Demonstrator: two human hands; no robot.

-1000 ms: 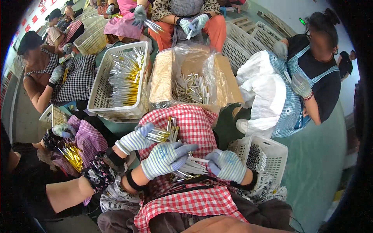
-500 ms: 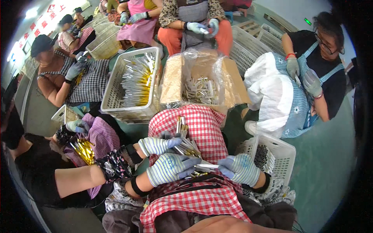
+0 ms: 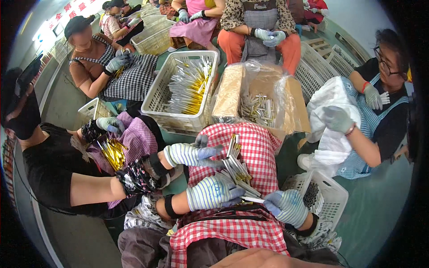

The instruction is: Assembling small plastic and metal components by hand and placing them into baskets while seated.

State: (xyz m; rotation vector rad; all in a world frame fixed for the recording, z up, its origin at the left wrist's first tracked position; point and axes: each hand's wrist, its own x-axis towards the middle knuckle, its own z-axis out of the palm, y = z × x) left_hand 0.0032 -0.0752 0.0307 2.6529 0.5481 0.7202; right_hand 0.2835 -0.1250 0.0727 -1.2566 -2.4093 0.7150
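My right hand (image 3: 287,207), in a striped knitted glove, pinches one end of a slim white pen-like tube (image 3: 253,199). At the tube's other end are the curled fingers of my left hand (image 3: 213,193), gloved alike. Slender white and silver tubes with some gold parts lie in a pile (image 3: 237,172) on the red-and-white checked cloth (image 3: 263,143) over my lap. A neighbour's gloved hand (image 3: 190,155) reaches in from the left, above my left hand, close to the pile. Its fingertips are next to the tubes.
Ahead stand a white crate (image 3: 149,100) of silver and gold tubes and a plastic-lined cardboard box (image 3: 230,91) holding short tubes. A white basket (image 3: 337,196) with small dark parts is by my right side. Co-workers sit all around; the left neighbour has golden tubes (image 3: 112,152).
The view has shifted, so the scene sits farther right. The white tube now slants down toward my right hand. The right-hand co-worker's hands have moved apart, one holding several white pieces.
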